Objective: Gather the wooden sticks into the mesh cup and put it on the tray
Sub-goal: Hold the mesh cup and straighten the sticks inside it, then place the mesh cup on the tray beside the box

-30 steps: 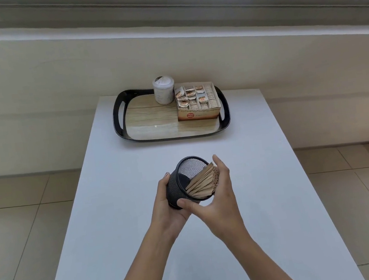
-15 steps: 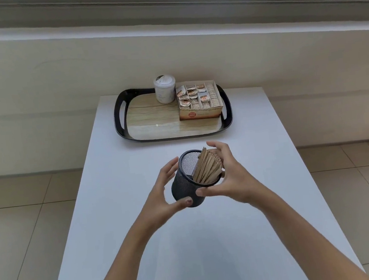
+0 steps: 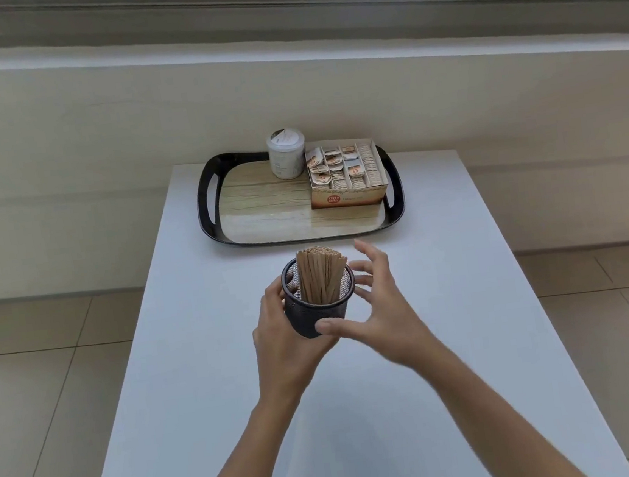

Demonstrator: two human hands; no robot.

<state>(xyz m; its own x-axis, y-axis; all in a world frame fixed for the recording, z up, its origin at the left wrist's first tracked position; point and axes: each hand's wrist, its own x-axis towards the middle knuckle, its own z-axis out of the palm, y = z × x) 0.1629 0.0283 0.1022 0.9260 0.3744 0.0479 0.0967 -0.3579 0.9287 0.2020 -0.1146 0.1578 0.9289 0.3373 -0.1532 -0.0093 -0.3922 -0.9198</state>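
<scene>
My left hand (image 3: 281,337) grips the cup (image 3: 316,315), sticks (image 3: 319,277) upright inside, short of the tray (image 3: 262,213). My right hand (image 3: 381,309) is spread just beside it. On the tray's far side stand a jar (image 3: 287,158) and box (image 3: 345,179).

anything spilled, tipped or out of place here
Nothing stands out. The wooden sticks stand bundled in the mesh cup, which the left hand holds roughly upright; no stick shows on the table. The jar and box sit upright on the tray.

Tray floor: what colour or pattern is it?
Pale wood-grain pattern on the tray, framed by a black rim; head view.
</scene>
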